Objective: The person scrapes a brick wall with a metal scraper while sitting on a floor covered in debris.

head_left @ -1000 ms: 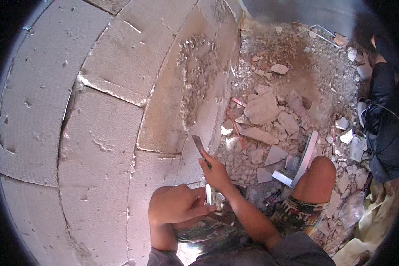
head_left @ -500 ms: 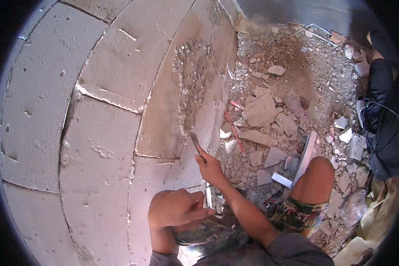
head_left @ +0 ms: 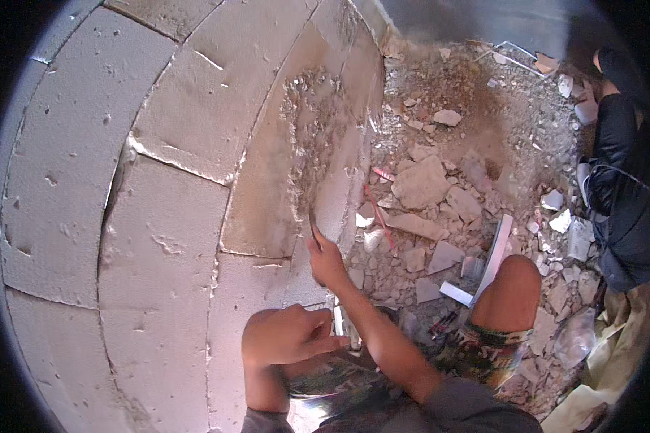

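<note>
My right hand [head_left: 327, 264] is closed round a flat, narrow metal tool [head_left: 314, 227]. Its tip points up at the lower end of a rough, chipped hollow [head_left: 312, 137] in the block wall. Whether the tip touches the wall I cannot tell. My left hand [head_left: 289, 335] rests over my bent left knee, close to the wall, with its fingers loosely curled and nothing visible in them. The wall block [head_left: 256, 209] around the hollow is brownish and damp-looking, unlike the paler blocks beside it.
Broken slabs [head_left: 420, 182] and rubble cover the floor right of the wall. A pale angled strip [head_left: 495, 252] lies by my right knee, a red strip [head_left: 379, 220] nearer the wall. Another person's dark-clothed leg [head_left: 617, 130] is at the far right, above a crumpled plastic bag [head_left: 576, 345].
My right hand has moved slightly left and up toward the wall, and the tool now appears edge-on with its tip near the hollow. My left hand stays on the knee.
</note>
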A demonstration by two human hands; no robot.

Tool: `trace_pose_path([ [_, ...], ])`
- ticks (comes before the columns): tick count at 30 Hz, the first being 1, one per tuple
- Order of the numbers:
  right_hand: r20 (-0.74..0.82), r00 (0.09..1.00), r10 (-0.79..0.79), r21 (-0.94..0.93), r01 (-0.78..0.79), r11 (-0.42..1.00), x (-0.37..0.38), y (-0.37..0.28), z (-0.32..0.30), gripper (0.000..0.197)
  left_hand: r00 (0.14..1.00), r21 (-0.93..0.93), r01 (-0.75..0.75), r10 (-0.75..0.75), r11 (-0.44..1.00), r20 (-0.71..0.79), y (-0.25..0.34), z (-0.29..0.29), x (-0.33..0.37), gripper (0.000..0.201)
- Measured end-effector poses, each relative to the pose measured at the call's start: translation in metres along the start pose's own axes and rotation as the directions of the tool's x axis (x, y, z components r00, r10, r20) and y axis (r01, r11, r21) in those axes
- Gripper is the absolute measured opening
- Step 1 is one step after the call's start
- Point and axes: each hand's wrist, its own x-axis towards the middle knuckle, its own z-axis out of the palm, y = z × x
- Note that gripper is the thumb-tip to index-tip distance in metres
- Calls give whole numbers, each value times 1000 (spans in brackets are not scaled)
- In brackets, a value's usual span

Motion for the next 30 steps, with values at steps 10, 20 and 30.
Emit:
trace_pose_path([
  [10, 39, 999, -4, -74, 7, 997, -28, 9, -10, 48, 995, -13, 90, -89, 996, 43, -17, 7, -5, 52],
  [20, 36, 999, 26, -61, -23, 998, 2, -8, -16, 55, 997, 6, 77, -77, 997, 16, -14, 8, -2, 53],
  [30, 17, 1000, 21, -107, -19, 994, 26, -22, -34, 47, 992, -23, 116, -115, 993, 51, -11, 6, -5, 52],
])
